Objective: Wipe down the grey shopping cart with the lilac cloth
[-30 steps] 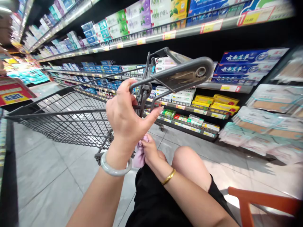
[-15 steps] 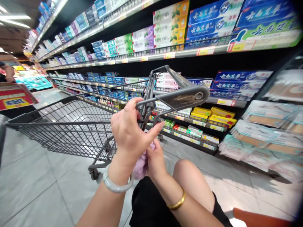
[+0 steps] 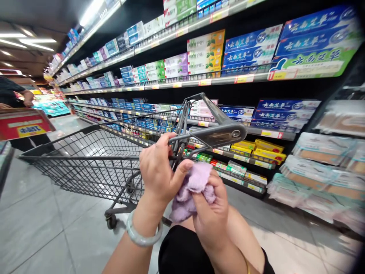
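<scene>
Steadying the cart (image 3: 85, 157) at eleven o'clock, apparently, your left hand (image 3: 158, 173) curls fingers round its frame (image 3: 219, 136). Your right hand (image 3: 212, 211) clenches a lilac cloth (image 3: 184, 199) — bunched, likely for control.

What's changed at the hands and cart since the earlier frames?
The right hand moved rightward from below the left hand, bringing the lilac cloth up beside the left thumb. Nothing visibly newly gripped or released. Unchanged: left hand on the shopping cart, cloth in right.

Left fingers (image 3: 165, 140) hooked forward, right fingers (image 3: 219, 185) curled inward close by.
</scene>
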The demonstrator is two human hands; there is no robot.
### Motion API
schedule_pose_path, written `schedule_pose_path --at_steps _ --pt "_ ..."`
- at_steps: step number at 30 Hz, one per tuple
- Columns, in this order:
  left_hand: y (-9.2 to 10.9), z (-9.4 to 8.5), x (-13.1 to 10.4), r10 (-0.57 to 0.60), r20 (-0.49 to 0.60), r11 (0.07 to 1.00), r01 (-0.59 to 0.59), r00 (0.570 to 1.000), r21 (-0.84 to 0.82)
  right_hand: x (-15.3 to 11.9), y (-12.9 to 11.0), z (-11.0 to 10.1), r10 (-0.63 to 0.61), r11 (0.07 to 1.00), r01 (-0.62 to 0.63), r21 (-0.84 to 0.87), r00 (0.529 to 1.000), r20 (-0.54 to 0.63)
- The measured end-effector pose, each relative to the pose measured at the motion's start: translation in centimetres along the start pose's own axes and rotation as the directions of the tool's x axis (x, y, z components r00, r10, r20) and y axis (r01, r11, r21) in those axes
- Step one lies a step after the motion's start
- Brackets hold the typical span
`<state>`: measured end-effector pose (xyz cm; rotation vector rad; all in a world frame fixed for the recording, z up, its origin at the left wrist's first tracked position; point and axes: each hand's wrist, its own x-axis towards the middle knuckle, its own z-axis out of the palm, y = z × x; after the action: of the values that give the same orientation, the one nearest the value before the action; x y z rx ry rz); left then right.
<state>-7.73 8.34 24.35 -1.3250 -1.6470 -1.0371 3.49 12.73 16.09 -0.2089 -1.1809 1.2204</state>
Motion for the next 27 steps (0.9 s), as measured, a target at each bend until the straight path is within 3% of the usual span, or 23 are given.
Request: schedule_pose_path --at_steps 2,4,10,12,16,19,21,25,27 --pt "0.0 -0.1 -0.1 -0.008 0.014 1.000 0.008 1.000 -0.016 0.5 -0.8 -0.2 -0.220 0.971 0.221 -0.090 0.975 0.020" --pt "0.0 -0.1 -0.1 -0.018 0.014 0.999 0.018 1.000 -0.030 1.3 -1.7 -0.1 -0.342 0.918 0.353 -0.182 0.936 0.087" --pt "0.1 -0.1 -0.1 -0.020 0.000 0.997 0.020 1.000 -0.070 3.6 -3.8 -0.5 -0.337 0.819 0.467 -0.334 0.862 0.378" --pt "0.0 -0.1 -0.1 -0.017 -0.010 0.997 0.016 1.000 -0.072 4.7 -4.7 -0.9 -0.415 0.764 0.532 -0.366 0.838 0.354" --pt "-0.1 0.0 -0.1 -0.019 -0.026 0.998 0.017 0.999 -0.064 6.6 -6.0 -0.5 -0.622 0.588 0.620 -0.519 0.757 0.200" --pt "-0.2 0.2 0.0 -0.007 -0.044 0.999 0.005 0.999 -0.041 7.1 -6.5 0.3 -0.632 0.501 0.695 -0.515 0.701 0.331" --pt "-0.3 0.3 0.0 -0.007 -0.068 1.000 0.006 0.998 -0.023 7.3 -7.1 0.4 -0.615 0.490 0.732 -0.474 0.675 0.407" --pt "-0.4 0.5 -0.1 -0.030 -0.107 0.999 0.029 0.994 -0.015 8.1 -8.9 -0.2 -0.680 0.466 0.687 -0.557 0.681 0.271" --pt "-0.5 0.5 -0.2 -0.033 -0.120 0.999 0.030 0.992 -0.026 8.3 -9.4 -0.3 -0.698 0.423 0.696 -0.581 0.659 0.281"
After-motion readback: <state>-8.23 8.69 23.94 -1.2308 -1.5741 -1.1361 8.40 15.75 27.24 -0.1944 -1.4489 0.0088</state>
